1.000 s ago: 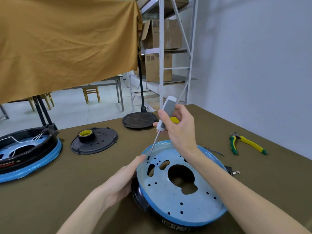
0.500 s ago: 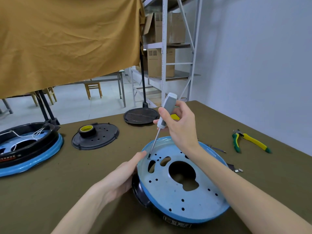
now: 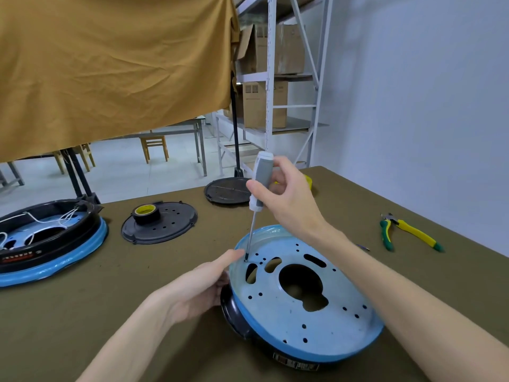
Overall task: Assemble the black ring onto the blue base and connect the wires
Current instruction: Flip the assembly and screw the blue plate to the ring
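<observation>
The blue base (image 3: pixel 316 307) lies at about 5 o'clock on the table (image 3: pixel 82 312), tilted so its flat perforated face turns up toward the camera, with the black ring (image 3: pixel 234 315) showing beneath its 8 o'clock edge. The tilt looks deliberate: it seems to present the small holes near the rim squarely to the tool.

The right hand (image 3: pixel 286 199) curls its fingers and thumb round the grey handle of a screwdriver (image 3: pixel 257 194), held nearly upright, its tip seated at a hole on the base's 10 o'clock side (whether a screw sits there is too small to tell). The left hand (image 3: pixel 198 288) props the assembly from the 9 o'clock side, fingers wrapped at the ring's edge and the thumb stretched straight along the blue rim, just beside the tip, probably to stop the piece turning or sliding under the driver's pressure.

At 9 o'clock a second blue-and-black assembly (image 3: pixel 52 244) rests with white wires (image 3: pixel 41 220) lying loose inside. A black perforated cover (image 3: pixel 162 224) at 11 o'clock carries a roll of tape (image 3: pixel 146 213); another dark disc (image 3: pixel 228 190) sits at 12 o'clock, partly behind the screwdriver. Yellow-and-green pliers (image 3: pixel 407 232) lie well apart at 2 o'clock. Nothing crowds the driver, though the left thumb is close enough to be caught if the tip slips.
</observation>
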`<control>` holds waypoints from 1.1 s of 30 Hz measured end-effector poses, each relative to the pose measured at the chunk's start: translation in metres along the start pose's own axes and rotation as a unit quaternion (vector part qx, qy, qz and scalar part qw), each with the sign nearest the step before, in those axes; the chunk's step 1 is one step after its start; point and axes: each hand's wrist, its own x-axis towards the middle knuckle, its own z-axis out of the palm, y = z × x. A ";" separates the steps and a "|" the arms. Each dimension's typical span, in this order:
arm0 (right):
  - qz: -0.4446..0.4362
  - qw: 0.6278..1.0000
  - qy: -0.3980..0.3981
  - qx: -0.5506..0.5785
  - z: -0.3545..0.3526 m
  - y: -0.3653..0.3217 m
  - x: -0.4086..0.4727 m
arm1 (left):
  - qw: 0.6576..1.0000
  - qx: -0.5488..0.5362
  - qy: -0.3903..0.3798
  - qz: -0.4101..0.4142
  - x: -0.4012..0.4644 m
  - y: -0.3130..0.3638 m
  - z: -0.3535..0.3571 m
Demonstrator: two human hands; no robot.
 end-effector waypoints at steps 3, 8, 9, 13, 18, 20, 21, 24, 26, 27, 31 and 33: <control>-0.020 0.993 -0.106 -0.039 -0.005 -0.017 0.011 | 0.999 0.029 -0.029 -0.013 -0.004 0.007 -0.011; -0.033 0.975 -0.182 -0.119 -0.009 -0.036 0.018 | 0.991 0.085 -0.094 -0.039 -0.003 0.007 -0.021; -0.028 0.973 -0.187 -0.128 -0.011 -0.038 0.020 | 0.990 0.083 -0.102 -0.041 -0.002 0.006 -0.022; 0.008 0.970 -0.199 -0.141 -0.021 -0.045 0.027 | 0.990 0.071 -0.110 -0.046 0.002 0.004 -0.024; -0.053 0.934 -0.168 -0.310 -0.031 -0.054 0.035 | 0.992 0.057 -0.104 -0.050 0.004 0.001 -0.024; -0.033 0.915 -0.210 -0.343 -0.032 -0.061 0.038 | 0.992 0.053 -0.107 -0.051 0.004 -0.001 -0.025; -0.007 0.913 -0.239 -0.331 -0.032 -0.066 0.040 | 0.991 0.053 -0.110 -0.052 0.004 -0.001 -0.025; 0.034 0.908 -0.287 -0.304 -0.037 -0.078 0.045 | 0.991 0.048 -0.112 -0.054 0.004 -0.002 -0.024; 0.017 0.881 -0.298 -0.366 -0.037 -0.083 0.045 | 0.992 0.049 -0.106 -0.054 0.005 -0.003 -0.025; 0.004 0.864 -0.301 -0.404 -0.035 -0.086 0.045 | 0.992 0.052 -0.103 -0.054 0.005 -0.003 -0.024; 0.065 0.860 -0.357 -0.359 -0.032 -0.098 0.050 | 0.992 0.058 -0.096 -0.055 0.004 -0.004 -0.023; 0.078 0.856 -0.379 -0.343 -0.033 -0.103 0.053 | 0.992 0.054 -0.096 -0.053 0.004 -0.004 -0.022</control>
